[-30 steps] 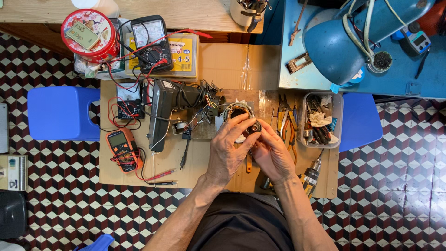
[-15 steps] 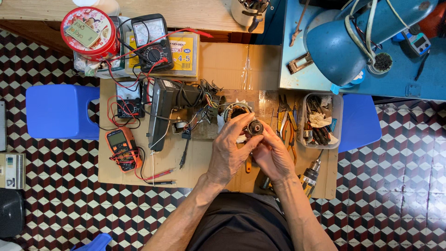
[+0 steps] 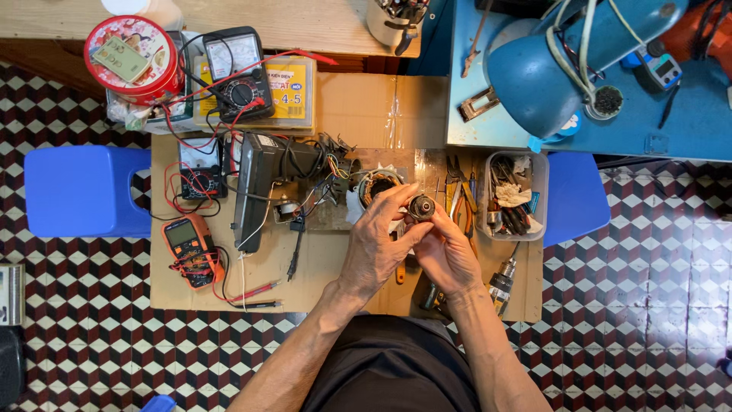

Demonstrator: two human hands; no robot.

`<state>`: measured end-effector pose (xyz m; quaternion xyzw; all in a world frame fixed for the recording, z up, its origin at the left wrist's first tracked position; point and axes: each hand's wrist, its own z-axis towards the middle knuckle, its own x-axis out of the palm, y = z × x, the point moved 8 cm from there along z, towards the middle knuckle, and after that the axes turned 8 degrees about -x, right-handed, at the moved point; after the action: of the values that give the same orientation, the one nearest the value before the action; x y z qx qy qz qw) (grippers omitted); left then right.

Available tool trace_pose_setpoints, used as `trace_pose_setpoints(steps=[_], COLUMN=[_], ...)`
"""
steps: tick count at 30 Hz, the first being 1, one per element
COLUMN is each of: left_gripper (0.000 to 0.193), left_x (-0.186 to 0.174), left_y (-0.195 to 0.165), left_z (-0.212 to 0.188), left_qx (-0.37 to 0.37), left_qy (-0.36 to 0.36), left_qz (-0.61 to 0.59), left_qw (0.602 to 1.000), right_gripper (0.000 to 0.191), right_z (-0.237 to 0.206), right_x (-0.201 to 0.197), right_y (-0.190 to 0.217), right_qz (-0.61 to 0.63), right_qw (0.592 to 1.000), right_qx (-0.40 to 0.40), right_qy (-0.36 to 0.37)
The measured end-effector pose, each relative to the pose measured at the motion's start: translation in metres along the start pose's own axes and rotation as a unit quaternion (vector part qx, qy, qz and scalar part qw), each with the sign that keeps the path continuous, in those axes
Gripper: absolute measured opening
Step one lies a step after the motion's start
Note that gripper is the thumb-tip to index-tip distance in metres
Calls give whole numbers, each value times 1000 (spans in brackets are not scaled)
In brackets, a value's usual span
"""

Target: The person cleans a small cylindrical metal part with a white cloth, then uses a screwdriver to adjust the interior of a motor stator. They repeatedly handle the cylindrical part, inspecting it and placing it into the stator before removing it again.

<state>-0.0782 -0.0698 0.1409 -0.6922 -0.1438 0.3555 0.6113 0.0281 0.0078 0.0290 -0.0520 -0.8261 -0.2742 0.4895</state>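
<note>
Both hands met above cardboard work mat's [image 3: 229,286] right half. Left hand [image 3: 375,248] and right hand [image 3: 444,255] pinched small round motor part [image 3: 421,207], fingers closed on it. Risk judged: slip would drop part among pliers [image 3: 460,200] and wound stator [image 3: 376,185] beneath.

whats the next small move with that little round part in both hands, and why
Probably lower the small round part toward the wound motor core just behind it. Both the left hand and the right hand pinch it at the fingertips, lifted above the cardboard work surface, end face turned up to the camera, so it looks inspected and close to that core.
</note>
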Motion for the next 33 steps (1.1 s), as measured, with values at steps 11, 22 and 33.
trace_pose_setpoints(steps=[11, 22, 33], left_gripper=[46, 46, 53], left_x=[21, 39, 45], left_y=[-20, -23, -11], left_z=[14, 20, 16], left_qx=[20, 34, -34], left_qy=[26, 27, 49], left_qz=[21, 16, -38], left_qw=[999, 999, 998], right_gripper=[36, 38, 31], right_z=[-6, -11, -10], right_x=[-12, -18, -25], right_y=[26, 42, 52], right_qz=[16, 29, 37], right_qw=[999, 998, 996], right_qx=[-37, -56, -75], right_qy=[-24, -27, -34])
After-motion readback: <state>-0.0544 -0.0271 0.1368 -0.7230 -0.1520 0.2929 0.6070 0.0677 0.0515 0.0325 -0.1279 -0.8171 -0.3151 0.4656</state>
